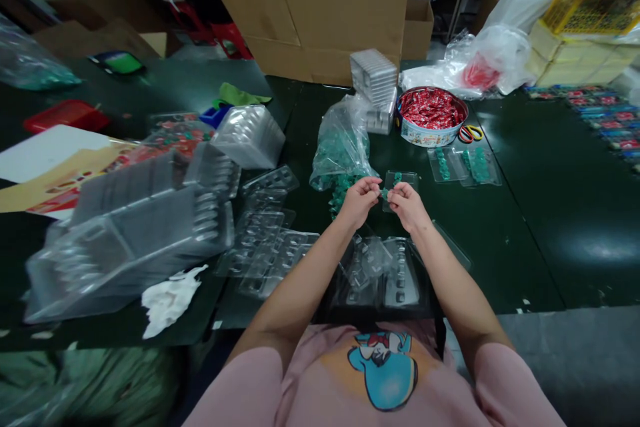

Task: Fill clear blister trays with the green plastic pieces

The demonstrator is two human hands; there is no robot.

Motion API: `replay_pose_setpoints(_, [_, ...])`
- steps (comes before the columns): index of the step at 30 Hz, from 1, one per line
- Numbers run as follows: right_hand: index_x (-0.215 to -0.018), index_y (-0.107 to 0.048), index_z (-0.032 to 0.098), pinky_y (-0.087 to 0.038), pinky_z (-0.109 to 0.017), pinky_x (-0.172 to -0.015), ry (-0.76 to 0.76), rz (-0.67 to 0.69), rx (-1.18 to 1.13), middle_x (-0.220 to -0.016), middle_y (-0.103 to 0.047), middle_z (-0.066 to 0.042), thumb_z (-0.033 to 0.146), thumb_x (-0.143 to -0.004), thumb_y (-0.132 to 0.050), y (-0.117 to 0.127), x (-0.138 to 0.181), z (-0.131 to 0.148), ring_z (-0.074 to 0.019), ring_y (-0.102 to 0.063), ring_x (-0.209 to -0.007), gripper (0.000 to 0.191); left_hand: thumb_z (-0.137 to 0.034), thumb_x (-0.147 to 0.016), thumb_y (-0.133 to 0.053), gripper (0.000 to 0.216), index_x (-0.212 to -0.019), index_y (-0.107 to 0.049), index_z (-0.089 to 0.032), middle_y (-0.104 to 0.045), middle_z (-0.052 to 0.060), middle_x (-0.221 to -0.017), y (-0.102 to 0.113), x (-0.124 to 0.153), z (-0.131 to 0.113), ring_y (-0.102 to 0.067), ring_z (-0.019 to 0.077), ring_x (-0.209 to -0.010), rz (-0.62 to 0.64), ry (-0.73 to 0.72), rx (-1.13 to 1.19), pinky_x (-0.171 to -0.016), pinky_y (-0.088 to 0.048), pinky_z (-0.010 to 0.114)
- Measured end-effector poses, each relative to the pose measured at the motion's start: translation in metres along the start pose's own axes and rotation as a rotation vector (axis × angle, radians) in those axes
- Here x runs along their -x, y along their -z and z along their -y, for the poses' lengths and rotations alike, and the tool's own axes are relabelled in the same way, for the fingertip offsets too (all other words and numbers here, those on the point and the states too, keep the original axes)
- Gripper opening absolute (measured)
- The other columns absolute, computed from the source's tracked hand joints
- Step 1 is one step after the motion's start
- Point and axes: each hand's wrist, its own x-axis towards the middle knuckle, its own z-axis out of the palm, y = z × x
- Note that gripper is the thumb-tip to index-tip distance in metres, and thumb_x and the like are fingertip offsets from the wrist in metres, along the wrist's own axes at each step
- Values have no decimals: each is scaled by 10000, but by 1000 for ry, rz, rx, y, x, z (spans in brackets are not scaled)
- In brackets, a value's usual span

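My left hand point(361, 198) and my right hand point(407, 202) meet over the dark green table point(525, 213), fingers pinched together on a small green piece point(385, 193) between them. Just behind the hands lies a clear blister tray point(407, 180) with a green piece in it. A clear plastic bag point(340, 147) of green pieces lies open to the left of my left hand, several pieces spilling out near it. Below my forearms lie more clear blister trays point(385, 273).
Stacks of clear trays point(140, 227) crowd the left. A round tin of red packets point(433, 113) with scissors point(471, 133) stands behind, beside filled trays point(465, 165). Large cardboard boxes point(325, 7) rise at the back; a person stands far behind.
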Motion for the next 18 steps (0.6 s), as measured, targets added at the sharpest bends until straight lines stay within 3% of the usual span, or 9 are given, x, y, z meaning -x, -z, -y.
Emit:
replay_pose_setpoints(9, [-793,-404,248,-328,-196,-499,36,-64,-43,-661,-514,76,311,-543,-721,-5,0,-2,-84,-484,-566,409,-163,-585,-759,370,-929,-624,-184,-539,-33,-790,-6,0,5,-516,82,-747,82,-101,-21,-722,-419,215])
replay_pose_setpoints(18, [-762,-390,230,-328,-194,-537,219,-134,4,-651,-529,90,243,-576,-660,-7,-4,-6,-62,-436,-552,328,-94,-503,-752,481,-922,-542,-201,-523,-69,-703,-7,2,3,-438,33,-566,129,88,203,-510,-299,147])
